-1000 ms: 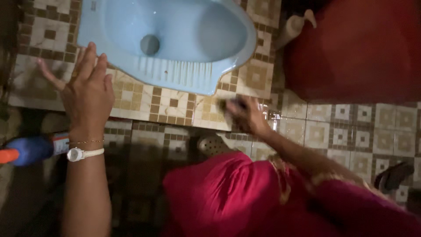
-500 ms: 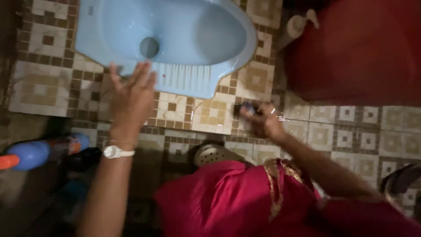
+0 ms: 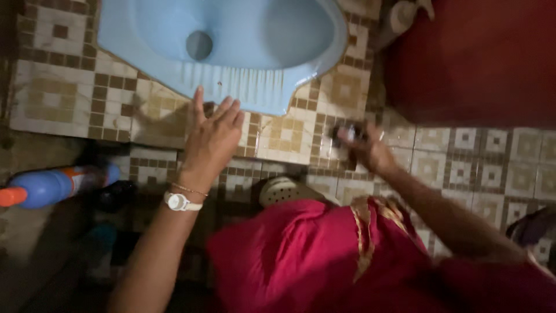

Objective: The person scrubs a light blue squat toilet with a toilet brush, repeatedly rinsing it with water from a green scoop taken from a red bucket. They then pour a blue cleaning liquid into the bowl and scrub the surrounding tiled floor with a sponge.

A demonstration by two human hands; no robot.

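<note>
The right hand is closed around a small dark scrubber, pressing it onto the wet patterned floor tiles. The left hand is open and empty, fingers spread, palm down on the tiles just below the ribbed lip of the blue squat pan. Scrubbing here looks best done with firm, short strokes along the grout lines, the left palm planted to take the body's weight on the slippery floor. The scrubber sits at the right fingertips, well right of the left hand. A blue bottle lies far left of both hands.
</note>
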